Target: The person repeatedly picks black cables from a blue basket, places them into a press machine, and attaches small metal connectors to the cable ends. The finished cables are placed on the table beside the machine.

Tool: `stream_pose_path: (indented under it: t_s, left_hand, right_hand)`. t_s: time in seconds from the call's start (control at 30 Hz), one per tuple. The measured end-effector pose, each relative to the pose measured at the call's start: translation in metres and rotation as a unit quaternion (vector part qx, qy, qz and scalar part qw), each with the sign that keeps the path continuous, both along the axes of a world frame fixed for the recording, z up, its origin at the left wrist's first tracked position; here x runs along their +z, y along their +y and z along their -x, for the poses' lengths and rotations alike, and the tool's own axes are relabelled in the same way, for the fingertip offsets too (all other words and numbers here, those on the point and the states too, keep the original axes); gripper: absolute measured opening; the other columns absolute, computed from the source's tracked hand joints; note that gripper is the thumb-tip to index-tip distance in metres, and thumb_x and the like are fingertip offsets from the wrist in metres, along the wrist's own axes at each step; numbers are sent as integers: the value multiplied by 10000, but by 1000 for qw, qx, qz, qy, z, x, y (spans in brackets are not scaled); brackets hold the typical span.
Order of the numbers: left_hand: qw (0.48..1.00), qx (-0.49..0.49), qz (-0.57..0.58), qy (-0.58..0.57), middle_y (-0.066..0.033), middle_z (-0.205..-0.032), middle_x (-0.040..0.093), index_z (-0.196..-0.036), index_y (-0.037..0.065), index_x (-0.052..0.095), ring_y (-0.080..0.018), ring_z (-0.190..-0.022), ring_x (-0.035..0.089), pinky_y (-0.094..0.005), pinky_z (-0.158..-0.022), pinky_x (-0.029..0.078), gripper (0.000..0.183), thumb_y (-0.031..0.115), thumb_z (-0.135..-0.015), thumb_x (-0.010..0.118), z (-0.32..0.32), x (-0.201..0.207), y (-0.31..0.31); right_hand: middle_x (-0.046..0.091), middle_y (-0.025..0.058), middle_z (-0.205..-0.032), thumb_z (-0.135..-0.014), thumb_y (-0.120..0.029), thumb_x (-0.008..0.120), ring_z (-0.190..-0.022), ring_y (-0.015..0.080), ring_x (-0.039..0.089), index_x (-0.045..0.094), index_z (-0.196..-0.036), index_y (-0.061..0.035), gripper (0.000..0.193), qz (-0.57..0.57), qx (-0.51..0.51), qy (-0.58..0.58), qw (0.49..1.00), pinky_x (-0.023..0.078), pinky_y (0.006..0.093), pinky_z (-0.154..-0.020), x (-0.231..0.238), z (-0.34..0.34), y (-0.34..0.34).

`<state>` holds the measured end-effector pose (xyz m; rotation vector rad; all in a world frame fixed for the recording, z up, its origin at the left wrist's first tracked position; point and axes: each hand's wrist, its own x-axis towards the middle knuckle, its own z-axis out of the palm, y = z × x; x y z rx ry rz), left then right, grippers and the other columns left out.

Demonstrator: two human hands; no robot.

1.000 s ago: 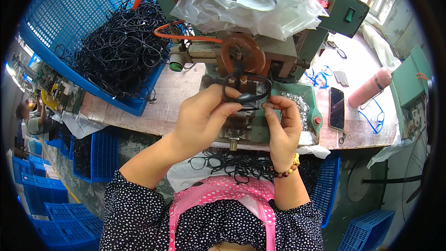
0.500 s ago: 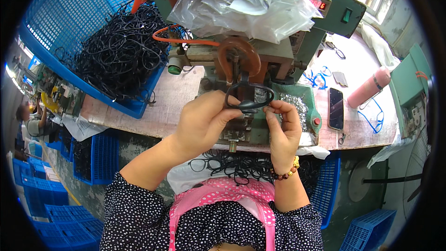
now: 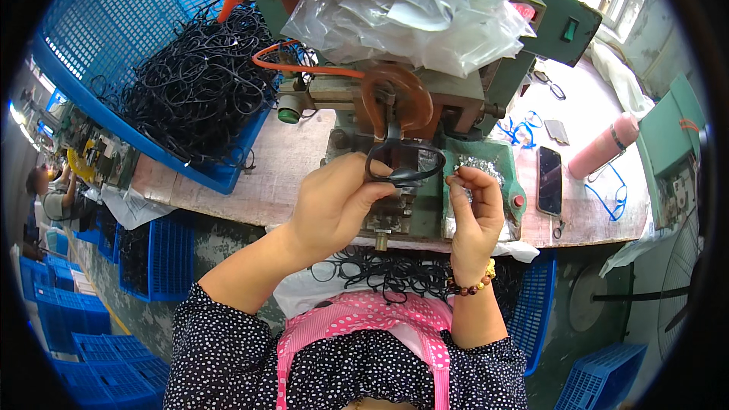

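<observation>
The left hand (image 3: 332, 201) pinches a smooth, round-rimmed black eyeglass frame (image 3: 414, 178).

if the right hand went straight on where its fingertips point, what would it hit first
Likely the black frame in the left hand, just ahead of the right hand's fingertips, though depth is unclear.

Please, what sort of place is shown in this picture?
Probably a factory workshop: a green machine stands at the bench, and a blue crate holds a heap of thin black frames.
</observation>
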<state>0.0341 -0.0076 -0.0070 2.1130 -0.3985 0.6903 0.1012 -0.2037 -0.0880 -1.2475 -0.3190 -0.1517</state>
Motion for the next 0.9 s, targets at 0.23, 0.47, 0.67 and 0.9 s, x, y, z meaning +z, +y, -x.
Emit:
stream_pose_path:
  t_s: [0.23, 0.47, 0.67, 0.9]
  left_hand:
    - [1000, -3, 18, -8, -161, -857, 656, -1010, -36, 647, -332, -721, 649, -373, -641, 510, 136, -12, -880, 683, 0, -6, 0]
    - [992, 13, 123, -27, -110, -935, 671, -1098, -35, 573, -148, -751, 630, -269, -701, 514, 125, 53, -1012, 547, 20, 0, 8]
    - [990, -2, 138, 24, -100, -901, 668, -1104, -50, 563, -112, -760, 597, -254, -711, 496, 142, 68, -1044, 512, 20, 2, 10]
    - [994, -13, 86, 71, -129, -841, 670, -1033, -31, 653, -224, -714, 671, -322, -657, 519, 106, -9, -933, 628, 6, 4, 2]
  right_hand:
    - [647, 69, -1089, -957, 39, 641, -1040, 144, 627, 615, -1178, 30, 222, 11, -3, 1, 1000, 489, 281, -955, -5, -1, 0]
    - [647, 72, -1090, -960, 41, 638, -1028, 144, 631, 613, -1176, 29, 219, 3, -7, 4, 1000, 497, 286, -957, -4, -1, -3]
    - [647, 71, -1094, -965, 39, 634, -1032, 144, 630, 608, -1183, 30, 219, -7, 2, 10, 1000, 496, 283, -956, -1, 1, -2]
    - [648, 73, -1099, -969, 35, 631, -1035, 145, 631, 605, -1185, 32, 218, 1, 7, 6, 1000, 494, 281, -954, 2, 2, 0]
